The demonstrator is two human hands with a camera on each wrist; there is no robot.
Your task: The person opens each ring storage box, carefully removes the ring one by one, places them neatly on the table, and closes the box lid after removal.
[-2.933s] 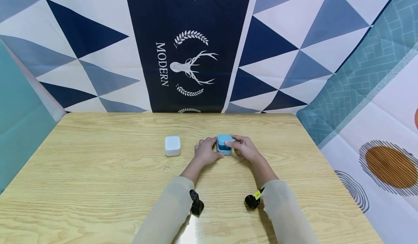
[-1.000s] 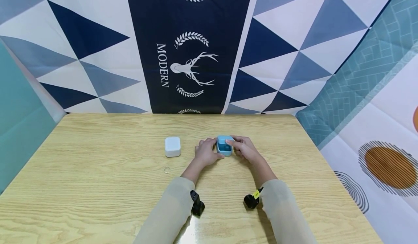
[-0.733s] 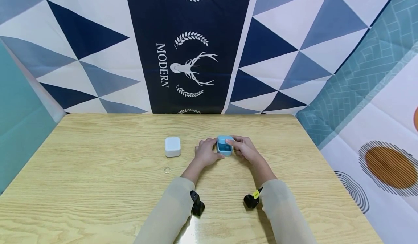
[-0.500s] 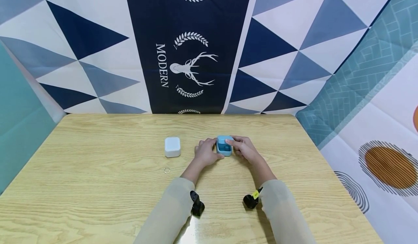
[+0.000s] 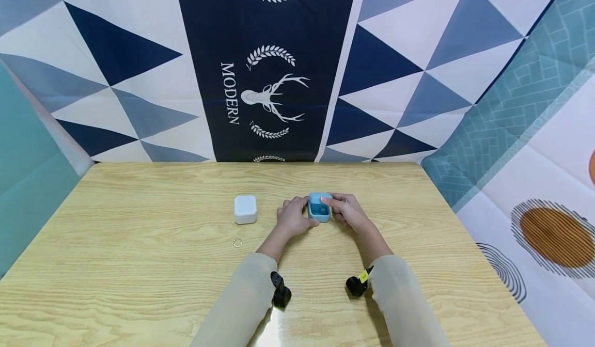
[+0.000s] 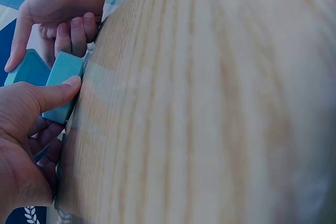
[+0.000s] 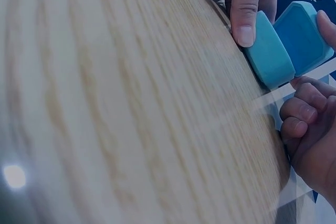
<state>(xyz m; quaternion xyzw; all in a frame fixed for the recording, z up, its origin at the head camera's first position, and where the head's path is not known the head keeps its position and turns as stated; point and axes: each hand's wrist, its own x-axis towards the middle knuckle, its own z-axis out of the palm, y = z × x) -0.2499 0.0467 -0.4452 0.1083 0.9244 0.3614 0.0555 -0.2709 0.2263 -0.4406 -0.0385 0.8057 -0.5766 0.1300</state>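
Observation:
A small light-blue hinged box [image 5: 319, 216] sits on the table between both hands, its lid [image 7: 303, 36] tilted up and back from the base [image 7: 270, 56]. My left hand [image 5: 293, 216] grips the base from the left, with the thumb along its near side. On the right, my right hand [image 5: 349, 211] holds the raised lid by its edge, thumb on the front rim and the other fingers curled behind. In the head view the box's inside looks darker blue. To the left lie a white rounded box [image 5: 245, 209] and a thin ring [image 5: 237, 242].
The wood-grain table [image 5: 139, 264] stretches to both sides and toward me. A patterned cloth [image 5: 269, 68] hangs behind its back edge. Small black cameras [image 5: 281, 291] are strapped at both sleeves.
The blue box's lid has swung farther up and back, showing more of the inside. Both hands stay at the box; the white box and ring have not moved.

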